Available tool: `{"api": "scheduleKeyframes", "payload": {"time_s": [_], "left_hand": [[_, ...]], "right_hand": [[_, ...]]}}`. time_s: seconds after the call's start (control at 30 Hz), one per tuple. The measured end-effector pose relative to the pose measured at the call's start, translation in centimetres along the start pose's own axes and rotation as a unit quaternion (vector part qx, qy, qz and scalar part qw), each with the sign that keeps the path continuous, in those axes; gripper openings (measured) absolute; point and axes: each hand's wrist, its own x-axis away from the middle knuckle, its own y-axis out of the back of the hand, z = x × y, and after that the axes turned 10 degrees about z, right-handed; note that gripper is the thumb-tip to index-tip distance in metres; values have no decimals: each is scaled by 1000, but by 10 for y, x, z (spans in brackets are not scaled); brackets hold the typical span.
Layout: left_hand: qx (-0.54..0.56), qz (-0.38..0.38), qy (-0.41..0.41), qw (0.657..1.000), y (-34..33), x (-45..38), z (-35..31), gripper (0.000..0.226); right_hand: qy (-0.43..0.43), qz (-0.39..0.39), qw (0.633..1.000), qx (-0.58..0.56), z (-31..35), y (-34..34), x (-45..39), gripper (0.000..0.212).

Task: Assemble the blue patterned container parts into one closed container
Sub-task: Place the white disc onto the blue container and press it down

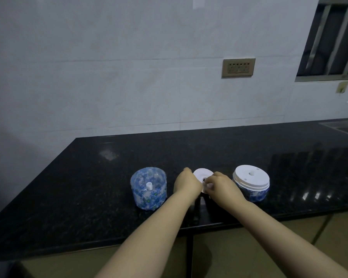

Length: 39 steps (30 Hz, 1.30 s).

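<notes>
A blue flower-patterned bowl (148, 187) with a white post in its middle stands open on the black counter, left of my hands. On the right sits the blue patterned lid (251, 183), upside down, its white underside up with a small hole in the middle. Between them lies a white round disc part (203, 173) with a dark centre. My left hand (187, 182) grips the disc's left side and my right hand (219, 184) pinches its front right edge. The lower half of the disc is hidden by my fingers.
The black granite counter (88, 187) runs to a white tiled wall. Its front edge lies close below my forearms. A wall socket (238, 67) and a barred window (331, 39) are up on the right. A sink rim (342, 126) shows at the far right.
</notes>
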Motion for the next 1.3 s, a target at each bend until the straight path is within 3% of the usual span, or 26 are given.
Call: {"api": "scheduleKeyframes", "payload": {"time_s": [0.17, 0.23, 0.33, 0.47, 0.57, 0.7, 0.93, 1.07, 1.13, 1.3], "left_hand": [[90, -23, -29, 995, 3, 4, -4, 20], [78, -31, -52, 995, 8, 9, -6, 17], [21, -63, -88, 994, 21, 14, -7, 33], [4, -103, -148, 984, 49, 24, 2, 27], [29, -116, -175, 977, 77, 34, 13, 19], [57, -113, -189, 974, 107, 44, 31, 17], [92, -141, -172, 971, 135, 53, 58, 17], [-84, -233, -195, 949, 136, 60, 68, 26], [-144, -228, -209, 940, 131, 61, 69, 28], [-128, -191, -182, 956, 122, 56, 69, 29]], "right_hand": [[11, -33, 997, -65, 3, 1, 5, 25], [15, -59, 994, -95, 5, 5, 7, 34], [31, -118, 982, -141, 8, 12, 10, 39], [49, -179, 965, -184, 16, 19, 13, 43], [46, -149, 958, -241, 26, 25, 13, 37], [65, -63, 923, -375, 46, 31, 12, 9], [87, -20, 891, -446, 85, 27, 4, 18], [84, -35, 886, -455, 103, 24, -2, 18], [75, -45, 886, -455, 110, 22, -5, 15], [73, -38, 883, -463, 124, 18, -7, 16]]}}
